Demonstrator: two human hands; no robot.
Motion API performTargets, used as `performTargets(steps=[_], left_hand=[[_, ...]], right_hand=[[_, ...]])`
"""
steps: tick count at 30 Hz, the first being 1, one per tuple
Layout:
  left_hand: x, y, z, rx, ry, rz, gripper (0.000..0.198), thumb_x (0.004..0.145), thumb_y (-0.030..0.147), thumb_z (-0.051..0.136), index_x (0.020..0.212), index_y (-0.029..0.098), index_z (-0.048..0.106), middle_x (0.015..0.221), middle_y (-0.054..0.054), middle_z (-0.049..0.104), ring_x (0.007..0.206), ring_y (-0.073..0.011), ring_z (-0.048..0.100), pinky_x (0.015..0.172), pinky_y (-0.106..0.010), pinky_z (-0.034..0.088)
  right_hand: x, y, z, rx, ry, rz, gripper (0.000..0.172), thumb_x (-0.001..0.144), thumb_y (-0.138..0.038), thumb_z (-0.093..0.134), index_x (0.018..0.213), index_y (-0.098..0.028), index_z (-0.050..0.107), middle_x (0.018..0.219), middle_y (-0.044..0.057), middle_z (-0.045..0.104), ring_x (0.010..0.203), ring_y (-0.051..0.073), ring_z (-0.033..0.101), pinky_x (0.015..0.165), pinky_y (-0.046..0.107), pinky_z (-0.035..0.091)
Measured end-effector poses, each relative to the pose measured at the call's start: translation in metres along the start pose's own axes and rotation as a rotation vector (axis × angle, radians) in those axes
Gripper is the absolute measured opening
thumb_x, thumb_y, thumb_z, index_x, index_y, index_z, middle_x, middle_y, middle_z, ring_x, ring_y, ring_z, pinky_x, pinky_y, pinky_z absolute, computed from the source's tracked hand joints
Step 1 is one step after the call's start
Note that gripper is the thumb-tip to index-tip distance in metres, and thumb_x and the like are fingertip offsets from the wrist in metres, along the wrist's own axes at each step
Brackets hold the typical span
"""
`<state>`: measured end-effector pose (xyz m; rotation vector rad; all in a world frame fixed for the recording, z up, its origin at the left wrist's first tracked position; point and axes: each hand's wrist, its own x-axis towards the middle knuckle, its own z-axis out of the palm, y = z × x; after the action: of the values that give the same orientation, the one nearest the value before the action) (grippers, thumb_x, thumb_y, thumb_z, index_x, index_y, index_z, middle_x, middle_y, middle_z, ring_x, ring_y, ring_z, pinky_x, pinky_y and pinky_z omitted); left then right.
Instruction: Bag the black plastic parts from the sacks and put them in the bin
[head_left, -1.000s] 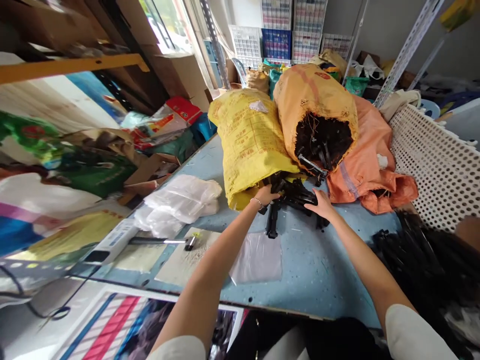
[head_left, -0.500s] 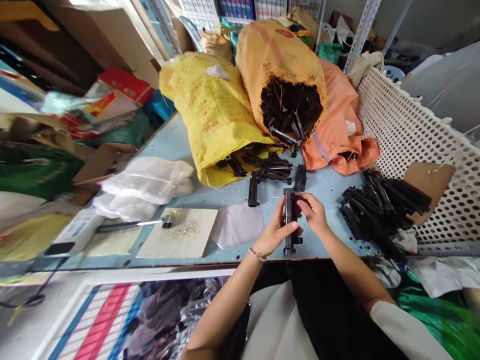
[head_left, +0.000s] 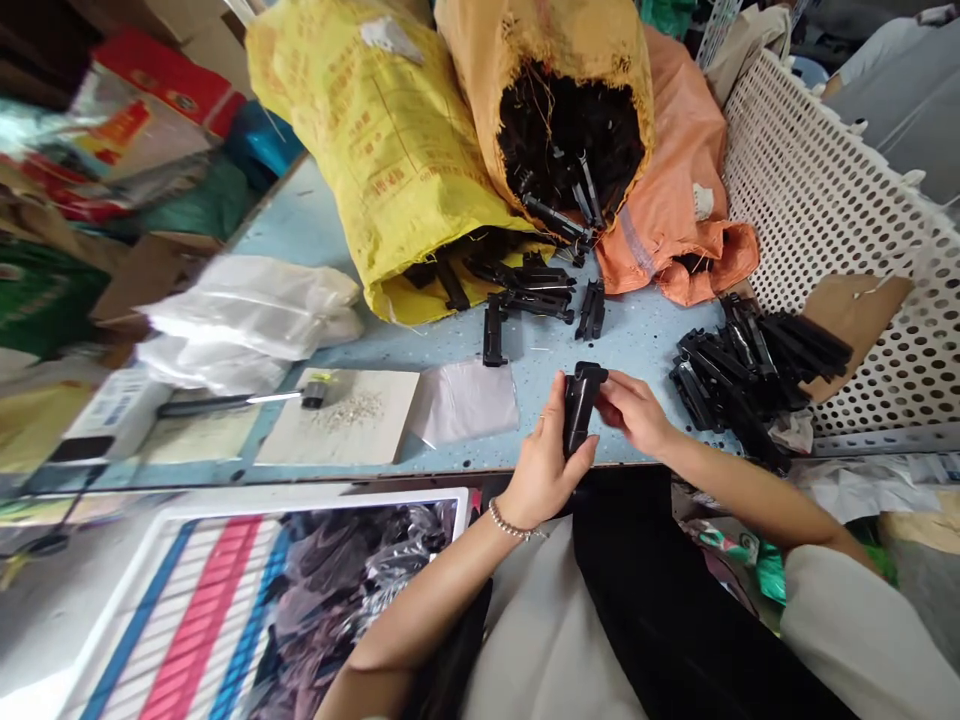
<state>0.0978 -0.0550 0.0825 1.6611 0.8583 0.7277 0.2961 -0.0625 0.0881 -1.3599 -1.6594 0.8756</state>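
Note:
My left hand [head_left: 541, 468] is wrapped round a long black plastic part [head_left: 578, 405], held upright over the near edge of the blue table [head_left: 637, 345]. My right hand [head_left: 636, 411] pinches the upper end of the same part from the right. Several more black parts [head_left: 525, 295] lie loose on the table just beyond, spilling from a yellow sack [head_left: 386, 140]. An orange-yellow sack [head_left: 570, 120] behind it is full of the same parts.
A heap of black parts [head_left: 750, 370] lies at the right against a white perforated crate [head_left: 825, 220]. A clear plastic bag [head_left: 465, 400], a board with a knife [head_left: 247, 400] and white bags [head_left: 247, 315] sit at left. A box of bagged items [head_left: 337, 590] stands below the table.
Both hands drew back from the sack's mouth with one black part and raised it from flat on the table to upright near the edge. The view dropped downward.

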Motion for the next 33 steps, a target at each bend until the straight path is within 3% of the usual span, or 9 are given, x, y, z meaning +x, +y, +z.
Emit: performTargets(steps=[4,10,13,17,19,21,24,27,33], left_hand=[[0.0,-0.004,-0.013,-0.187,-0.097,-0.109,0.084,0.092,0.043,0.059,0.161,0.026,0.014,0.129,-0.013,0.062,0.088,-0.0201,0.066,0.081,-0.036,0.056],[-0.002,0.001,-0.029,-0.415,-0.188,-0.212,0.086,0.092,0.044,0.06,0.161,0.03,0.011,0.113,-0.008,0.063,0.063,-0.01,0.059,0.062,-0.028,0.054],[-0.006,-0.003,-0.025,-0.288,-0.142,-0.153,0.083,0.094,0.043,0.057,0.161,0.029,0.011,0.119,-0.01,0.064,0.07,-0.0129,0.062,0.071,-0.031,0.056],[-0.008,-0.017,-0.017,-0.045,-0.059,0.006,0.086,0.092,0.039,0.059,0.161,0.024,0.011,0.145,-0.015,0.052,0.112,-0.0259,0.062,0.102,-0.042,0.049],[-0.007,-0.023,-0.016,-0.015,-0.043,0.03,0.088,0.09,0.039,0.061,0.161,0.023,0.011,0.148,-0.016,0.05,0.119,-0.0284,0.059,0.107,-0.044,0.045],[-0.006,-0.024,-0.018,-0.122,-0.079,-0.027,0.088,0.091,0.04,0.06,0.161,0.024,0.011,0.138,-0.015,0.057,0.105,-0.0258,0.065,0.097,-0.042,0.052],[-0.004,-0.017,-0.025,-0.416,-0.18,-0.189,0.084,0.092,0.043,0.057,0.161,0.027,0.011,0.113,-0.01,0.065,0.071,-0.0165,0.066,0.068,-0.034,0.058],[-0.003,-0.008,-0.028,-0.572,-0.252,-0.283,0.084,0.092,0.044,0.057,0.16,0.026,0.013,0.102,-0.007,0.063,0.061,-0.0134,0.062,0.056,-0.03,0.054],[-0.01,-0.012,-0.017,-0.265,-0.081,-0.118,0.087,0.091,0.045,0.06,0.161,0.026,0.012,0.115,-0.01,0.063,0.082,-0.018,0.064,0.077,-0.034,0.056]], right_hand=[[0.001,-0.009,0.005,0.105,-0.16,0.154,0.051,0.101,-0.062,0.027,0.082,-0.022,0.052,0.059,-0.004,0.046,0.05,0.013,0.042,0.051,0.026,0.037],[0.011,-0.026,-0.012,-0.315,-0.095,-0.011,0.03,0.098,-0.044,0.046,0.078,-0.022,0.051,0.078,0.002,0.057,0.074,0.017,0.051,0.068,0.029,0.039],[0.01,-0.028,-0.004,-0.03,-0.153,0.155,0.032,0.098,-0.045,0.047,0.077,-0.022,0.051,0.068,-0.002,0.051,0.063,0.013,0.046,0.059,0.026,0.036],[0.01,-0.019,0.011,0.542,-0.183,0.434,0.044,0.091,-0.062,0.049,0.071,-0.022,0.045,0.055,-0.008,0.036,0.046,0.009,0.027,0.043,0.023,0.023],[0.011,-0.014,0.011,0.609,-0.273,0.504,0.048,0.091,-0.067,0.044,0.071,-0.023,0.044,0.053,-0.008,0.033,0.043,0.009,0.022,0.04,0.024,0.021],[0.013,-0.013,0.004,0.426,-0.339,0.444,0.048,0.095,-0.064,0.037,0.075,-0.022,0.047,0.055,-0.005,0.041,0.045,0.011,0.031,0.042,0.025,0.029],[0.014,-0.018,-0.012,-0.165,-0.25,0.089,0.04,0.1,-0.055,0.039,0.083,-0.021,0.053,0.074,0.003,0.056,0.067,0.017,0.052,0.059,0.03,0.044],[0.016,-0.022,-0.019,-0.535,-0.204,-0.204,0.036,0.098,-0.051,0.048,0.076,-0.022,0.053,0.078,0.007,0.056,0.081,0.023,0.054,0.071,0.035,0.046],[0.01,-0.015,0.004,-0.061,-0.203,0.05,0.056,0.101,-0.063,0.026,0.076,-0.022,0.055,0.058,-0.001,0.044,0.053,0.015,0.043,0.051,0.029,0.041]])
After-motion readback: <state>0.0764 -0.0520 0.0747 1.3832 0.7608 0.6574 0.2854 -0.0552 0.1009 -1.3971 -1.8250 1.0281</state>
